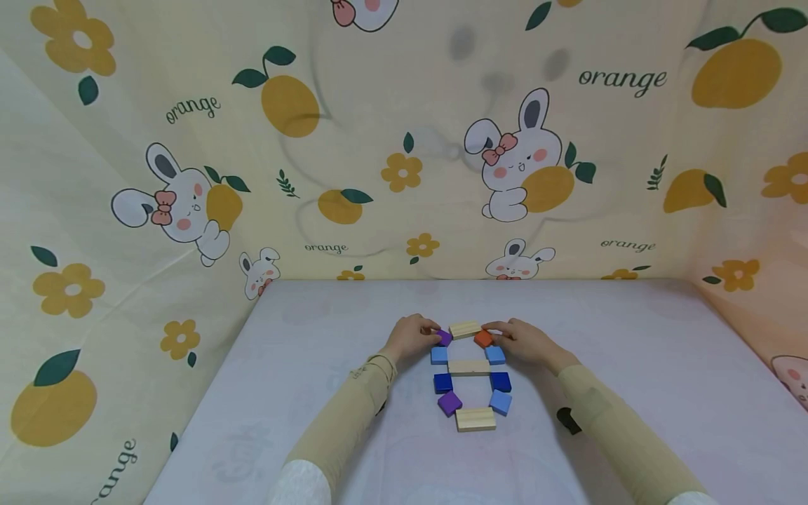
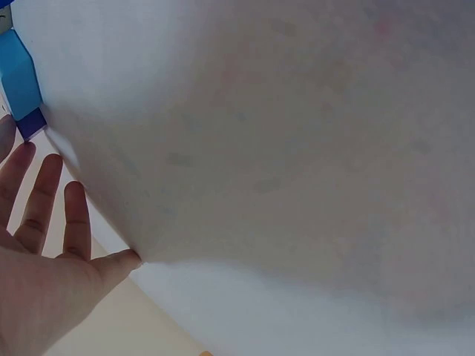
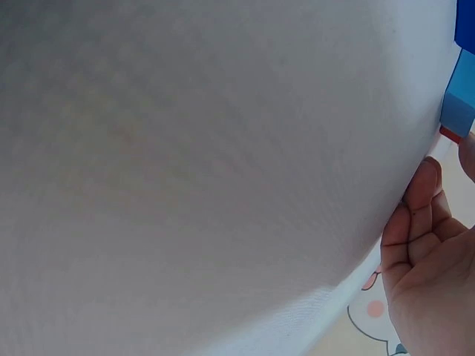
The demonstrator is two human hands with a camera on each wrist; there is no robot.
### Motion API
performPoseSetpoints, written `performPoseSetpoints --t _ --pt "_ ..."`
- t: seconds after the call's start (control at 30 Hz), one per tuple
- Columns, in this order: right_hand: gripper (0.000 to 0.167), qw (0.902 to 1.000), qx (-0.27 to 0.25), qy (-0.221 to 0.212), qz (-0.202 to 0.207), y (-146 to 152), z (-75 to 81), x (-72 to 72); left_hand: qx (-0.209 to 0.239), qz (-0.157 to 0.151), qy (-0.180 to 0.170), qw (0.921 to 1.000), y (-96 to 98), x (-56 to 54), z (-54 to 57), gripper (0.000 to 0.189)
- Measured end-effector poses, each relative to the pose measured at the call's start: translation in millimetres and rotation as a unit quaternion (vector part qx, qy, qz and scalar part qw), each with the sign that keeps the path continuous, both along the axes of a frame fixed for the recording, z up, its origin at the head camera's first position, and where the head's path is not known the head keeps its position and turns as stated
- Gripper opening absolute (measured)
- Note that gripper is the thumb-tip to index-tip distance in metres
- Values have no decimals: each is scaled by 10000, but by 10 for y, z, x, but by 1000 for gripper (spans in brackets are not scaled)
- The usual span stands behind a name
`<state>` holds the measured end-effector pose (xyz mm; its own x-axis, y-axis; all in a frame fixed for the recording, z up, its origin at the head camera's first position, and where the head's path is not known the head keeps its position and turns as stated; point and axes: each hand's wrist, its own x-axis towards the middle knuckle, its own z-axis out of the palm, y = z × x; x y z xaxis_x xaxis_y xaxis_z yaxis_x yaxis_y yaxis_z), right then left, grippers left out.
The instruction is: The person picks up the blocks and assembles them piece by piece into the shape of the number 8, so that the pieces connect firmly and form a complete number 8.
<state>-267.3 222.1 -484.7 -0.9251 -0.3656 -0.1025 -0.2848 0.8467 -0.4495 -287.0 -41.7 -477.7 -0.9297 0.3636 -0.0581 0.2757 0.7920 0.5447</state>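
Observation:
My left hand [image 1: 412,337] pinches a purple block [image 1: 445,337] at the far left corner of a block figure. In the left wrist view that purple block [image 2: 31,124] sits by the thumb, and the other fingers are spread. Opposite it, my right hand [image 1: 527,342] pinches an orange-red block [image 1: 483,339], index finger behind it and thumb in front. Only a red sliver of the block [image 3: 450,134] shows beside the thumb in the right wrist view. Between the two blocks lies a wooden plank [image 1: 465,329]. Light blue blocks [image 1: 439,355] lie just nearer on both sides.
Nearer, a middle wooden plank [image 1: 469,367], dark blue blocks [image 1: 443,383], another purple block [image 1: 450,403], a light blue block [image 1: 501,402] and a front plank [image 1: 476,419] continue the figure. A white cloth covers the table [image 1: 284,435]. A printed curtain [image 1: 379,105] stands behind.

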Motion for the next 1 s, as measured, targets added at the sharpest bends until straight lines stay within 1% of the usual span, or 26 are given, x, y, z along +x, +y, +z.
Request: performPoseSetpoints --t 0.2,0.37,0.5,0.63,0.73,0.8,0.9,1.0 --pt "36 9999 -73 -99 -120 -6 2 -10 19 -24 21 10000 2 0 1 26" --pt "37 9997 -182 -84 -162 -20 -4 -28 -29 -17 22 10000 -6 1 -4 26" --pt "36 9993 -287 188 -124 -29 -12 -46 -20 -19 14 10000 -6 4 -5 27" --pt "28 9971 -391 635 -168 -70 -6 -94 32 -20 -9 10000 -4 12 6 27" --pt "24 9953 -399 843 -273 -137 28 -135 57 -20 -8 10000 -3 25 20 28" --pt "23 9947 -381 923 -250 -192 59 -162 56 -4 -3 10000 -3 32 29 29" --pt "24 9957 -296 839 -252 -273 95 -199 62 19 0 10000 -5 35 31 29" --pt "25 9974 -226 618 -283 -331 103 -233 52 7 22 10000 -4 28 22 28"
